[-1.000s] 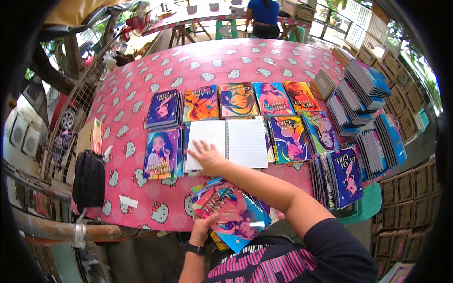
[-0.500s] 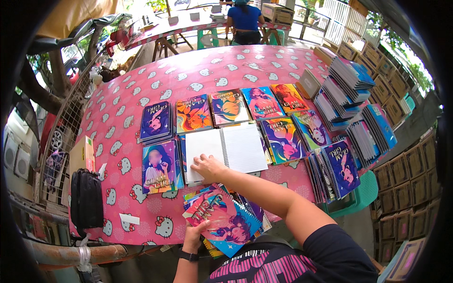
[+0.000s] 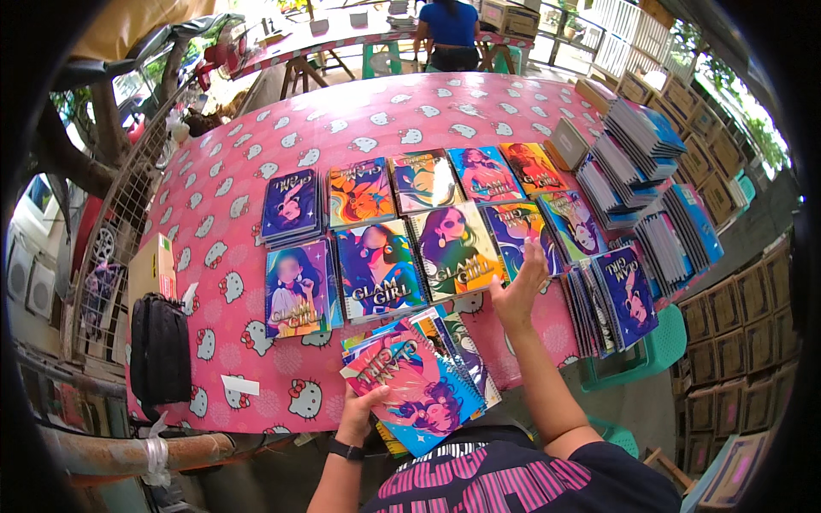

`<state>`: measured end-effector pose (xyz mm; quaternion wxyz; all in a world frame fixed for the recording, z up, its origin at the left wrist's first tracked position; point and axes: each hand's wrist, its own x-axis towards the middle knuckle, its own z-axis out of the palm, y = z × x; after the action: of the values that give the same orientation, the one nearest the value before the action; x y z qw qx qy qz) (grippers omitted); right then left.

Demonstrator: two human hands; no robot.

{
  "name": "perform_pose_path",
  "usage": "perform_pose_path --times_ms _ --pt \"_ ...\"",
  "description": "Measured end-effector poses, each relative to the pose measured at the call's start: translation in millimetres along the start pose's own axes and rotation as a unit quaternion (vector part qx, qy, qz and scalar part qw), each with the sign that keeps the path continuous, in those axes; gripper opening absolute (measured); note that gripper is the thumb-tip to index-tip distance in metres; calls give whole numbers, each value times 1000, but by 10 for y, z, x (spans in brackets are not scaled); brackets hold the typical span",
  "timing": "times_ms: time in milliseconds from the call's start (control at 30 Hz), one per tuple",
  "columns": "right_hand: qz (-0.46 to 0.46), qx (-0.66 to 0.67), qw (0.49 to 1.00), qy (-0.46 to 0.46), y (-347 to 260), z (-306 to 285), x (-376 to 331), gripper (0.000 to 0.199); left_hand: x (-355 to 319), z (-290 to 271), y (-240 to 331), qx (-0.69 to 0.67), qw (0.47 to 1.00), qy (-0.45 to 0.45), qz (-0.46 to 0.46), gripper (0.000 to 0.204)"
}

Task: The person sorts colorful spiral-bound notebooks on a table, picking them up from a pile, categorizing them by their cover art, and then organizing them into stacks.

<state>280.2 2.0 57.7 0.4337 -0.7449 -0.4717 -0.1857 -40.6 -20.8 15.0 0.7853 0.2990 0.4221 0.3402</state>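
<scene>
At the bottom centre of the frame the left hand [image 3: 359,416], a dark watch at its wrist, comes up from the lower edge and grips the near edge of a fanned stack of spiral-bound notebooks with bright illustrated covers [image 3: 423,376], thumb lying on the top pink-and-blue cover, fingers hidden beneath. The stack tilts over the near edge of the pink cartoon-cat tablecloth [image 3: 256,342]. To its right the right forearm rises from the lower right, and the right hand [image 3: 520,286] is lifted with the palm open and fingers spread loosely, holding nothing, above the table just right of the stack's far corner. Beyond the hand, two rows of similar glossy notebooks [image 3: 402,231] lie flat across the middle of the frame. At the left edge of the table sits a black pouch [image 3: 159,346]. Upright batches of blue-edged notebooks [image 3: 650,188] stand at the right.
</scene>
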Motion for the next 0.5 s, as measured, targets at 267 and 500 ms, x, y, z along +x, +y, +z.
perform_pose_path --times_ms 267,500 --pt "-235 -8 913 -335 553 255 90 29 76 112 -11 -34 997 66 20 72" --pt "-239 268 840 -407 -361 -533 140 27 111 -40 -190 69 994 71 45 70"
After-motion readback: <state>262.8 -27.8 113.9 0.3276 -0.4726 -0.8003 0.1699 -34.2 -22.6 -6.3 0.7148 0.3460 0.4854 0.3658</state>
